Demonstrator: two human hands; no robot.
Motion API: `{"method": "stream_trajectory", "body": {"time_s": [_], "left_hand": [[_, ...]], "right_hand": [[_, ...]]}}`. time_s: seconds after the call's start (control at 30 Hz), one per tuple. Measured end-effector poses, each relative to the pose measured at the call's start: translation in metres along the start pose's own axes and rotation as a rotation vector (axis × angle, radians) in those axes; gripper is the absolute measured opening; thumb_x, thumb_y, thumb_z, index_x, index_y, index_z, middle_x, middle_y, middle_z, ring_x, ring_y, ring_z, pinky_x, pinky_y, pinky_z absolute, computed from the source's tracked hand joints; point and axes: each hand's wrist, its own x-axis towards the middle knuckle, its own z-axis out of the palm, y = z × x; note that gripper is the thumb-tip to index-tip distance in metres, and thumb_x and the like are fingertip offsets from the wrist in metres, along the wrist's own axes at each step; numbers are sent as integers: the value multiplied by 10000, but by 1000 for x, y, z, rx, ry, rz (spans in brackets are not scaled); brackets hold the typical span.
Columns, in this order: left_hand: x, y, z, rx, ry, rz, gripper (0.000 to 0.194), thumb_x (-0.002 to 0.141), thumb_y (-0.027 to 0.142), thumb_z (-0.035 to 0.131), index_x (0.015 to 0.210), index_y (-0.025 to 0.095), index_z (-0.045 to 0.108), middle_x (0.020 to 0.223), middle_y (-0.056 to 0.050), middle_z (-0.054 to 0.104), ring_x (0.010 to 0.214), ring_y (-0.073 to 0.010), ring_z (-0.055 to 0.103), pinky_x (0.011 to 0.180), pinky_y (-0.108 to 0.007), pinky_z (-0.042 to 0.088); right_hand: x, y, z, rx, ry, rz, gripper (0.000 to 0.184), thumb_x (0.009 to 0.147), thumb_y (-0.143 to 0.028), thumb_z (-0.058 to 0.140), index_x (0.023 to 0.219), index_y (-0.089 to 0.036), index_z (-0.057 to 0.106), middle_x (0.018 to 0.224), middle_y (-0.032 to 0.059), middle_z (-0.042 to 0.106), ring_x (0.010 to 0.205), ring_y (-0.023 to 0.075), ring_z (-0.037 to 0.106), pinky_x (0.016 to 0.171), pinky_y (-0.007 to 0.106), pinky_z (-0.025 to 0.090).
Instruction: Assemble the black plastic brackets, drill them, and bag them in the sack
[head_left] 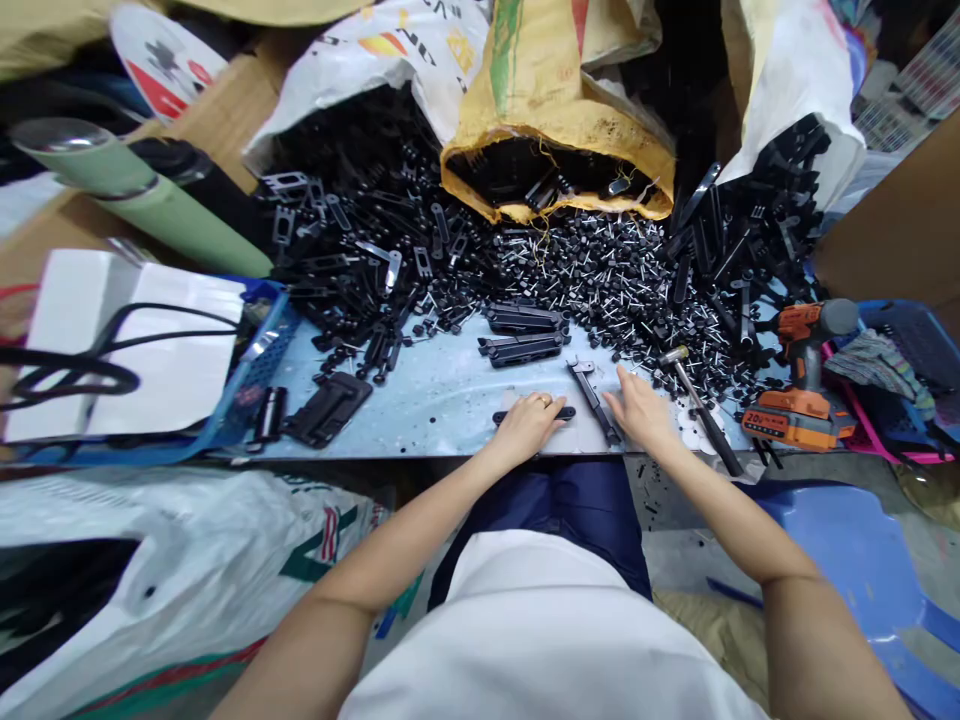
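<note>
At the table's front edge my left hand (527, 428) is closed over a short black bar with rounded ends (568, 412), which sticks out on both sides of the fingers. My right hand (637, 408) lies just to the right, thumb and fingers apart, with nothing visible in it. Beside its thumb a long hinged black part (592, 398) lies slantwise on the table; whether they touch I cannot tell. Farther back, several similar folded black parts (525, 347) lie stacked.
Heaps of black-headed pins (600, 270) and black plastic pieces (360, 250) spread below a yellow sack (555, 90). On the right are a hammer (705, 415) and an orange cordless drill (802, 385). A blue basket (259, 375) stands left, near a black tray-like piece (328, 410).
</note>
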Motion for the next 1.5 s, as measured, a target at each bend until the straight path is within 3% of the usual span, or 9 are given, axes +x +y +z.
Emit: {"method": "stream_trajectory", "body": {"time_s": [0.23,0.47,0.57,0.7,1.03,1.17,1.27,1.37,1.5], "left_hand": [[2,4,0,-36,0,-12,261,883,260,464,1112,162,542,946,-95,610,929,-221,556,795,-342,445],[1,3,-14,-92,-105,-6,321,861,206,430,1168,157,508,1049,-102,591,1006,-232,532,867,-367,422],[2,7,-20,-113,-113,-28,353,856,350,458,1161,177,501,1073,-100,575,1025,-247,519,872,-385,412],[1,9,-20,-124,-83,-1,585,690,636,575,1046,174,524,1013,-104,586,975,-278,539,833,-398,426],[-5,2,-5,-152,86,101,427,788,566,514,946,170,546,881,-75,623,844,-222,604,721,-316,465],[25,11,-12,-146,-8,139,487,797,544,523,1097,160,521,1004,-94,626,952,-237,583,799,-337,464],[73,27,-19,-138,9,36,359,897,319,417,1206,141,466,1131,-119,587,1068,-230,536,868,-341,438],[124,46,-22,-94,-57,-111,269,868,126,401,1083,87,557,1064,-145,608,1021,-230,566,844,-324,446],[148,55,-25,-91,-53,-149,265,815,5,390,934,67,618,959,-149,634,933,-215,605,799,-297,460]], "right_hand": [[18,-47,-11,-8,-187,172,304,910,-363,404,1010,-136,580,983,160,605,912,252,563,710,322,444],[-12,-6,-37,60,-367,-347,294,906,-431,434,990,-192,583,890,61,644,792,183,608,619,249,368],[-18,-10,-31,-39,-431,-363,321,909,-439,426,957,-174,602,857,71,646,762,177,608,563,244,311],[-19,-25,-24,-95,-388,-304,342,915,-450,402,986,-183,605,864,73,641,749,170,596,539,251,263],[-20,-33,-47,-153,-253,-322,301,917,-384,427,948,-160,627,839,90,638,773,183,564,606,278,286],[-6,-8,-44,-58,-268,-263,290,887,-418,479,941,-178,632,906,76,647,869,194,558,665,270,335],[17,4,-39,-78,-166,24,267,923,-324,412,982,-159,613,987,100,630,931,207,544,697,276,361],[39,6,-34,-169,-75,332,238,907,-221,394,1018,-116,577,1014,143,605,933,232,537,657,283,365],[50,11,-26,-230,-86,396,227,863,-159,423,1036,-98,557,1030,163,585,941,247,519,644,285,362]]}}
